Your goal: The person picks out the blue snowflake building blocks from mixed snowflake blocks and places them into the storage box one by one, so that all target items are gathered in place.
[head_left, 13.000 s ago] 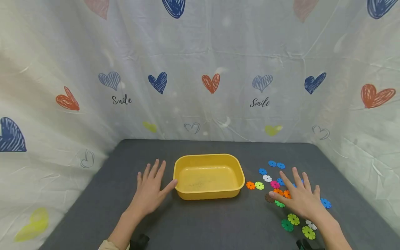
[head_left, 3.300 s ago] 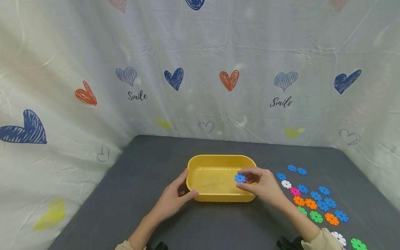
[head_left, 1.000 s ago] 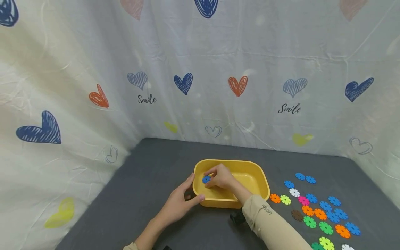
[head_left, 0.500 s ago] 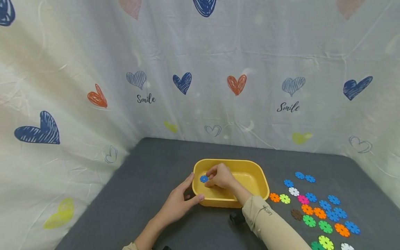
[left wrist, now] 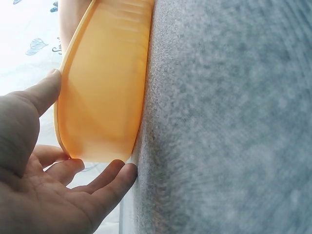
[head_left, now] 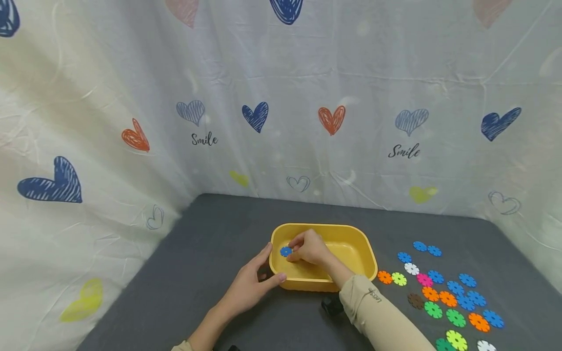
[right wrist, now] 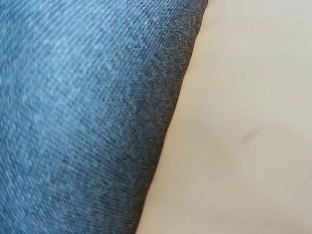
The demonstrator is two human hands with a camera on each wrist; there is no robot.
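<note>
Inside the yellow tub, the right hand has a narrow grip at the blue disc, whether pinching is unclear; best lay it flat, left hand holding the tub steady.

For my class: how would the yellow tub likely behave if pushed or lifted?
The yellow tub is probably fairly stiff: its rim looks evenly curved beside the gripping left hand. It may be light, as its wall looks thin and translucent up close. Low and broad, it should slide sooner than tip.
</note>
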